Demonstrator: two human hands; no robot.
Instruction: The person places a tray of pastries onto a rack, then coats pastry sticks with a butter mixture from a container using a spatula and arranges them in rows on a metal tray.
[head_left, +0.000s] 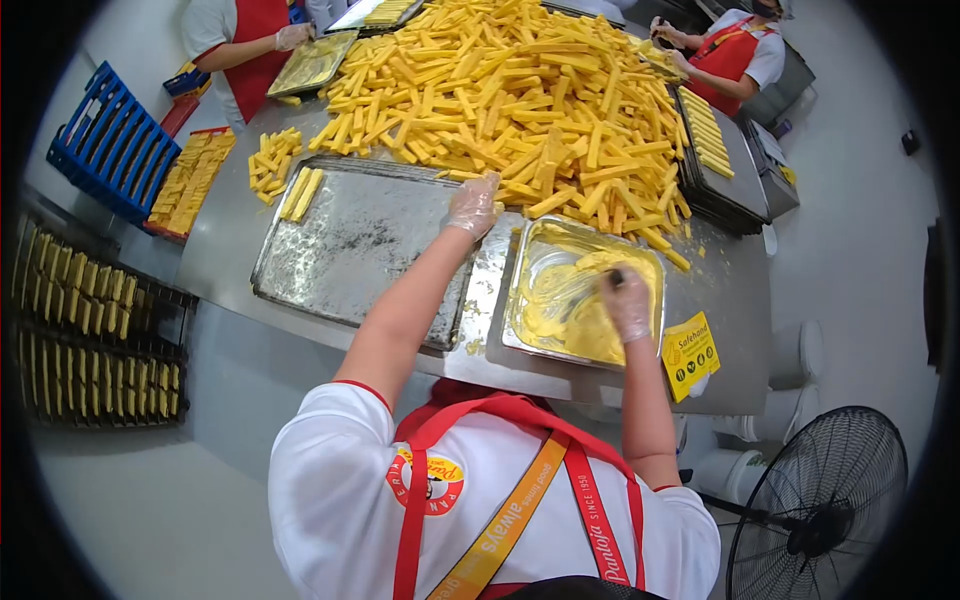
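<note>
My left hand, in a clear plastic glove, is at the near edge of a big pile of yellow sticks. Its fingers are closed, and what they hold is hidden. Below it lies a worn metal baking tray, two yellow sticks in its upper left corner. My right hand, also gloved and blurred by motion, is closed round the dark handle of a brush. That brush is over a metal pan smeared with creamy yellow paste.
A yellow Safehand packet lies right of the pan. Stacked trays stand on the right. Two people work across the steel table, one at each side. A black fan is at the lower right, blue crates at the left.
</note>
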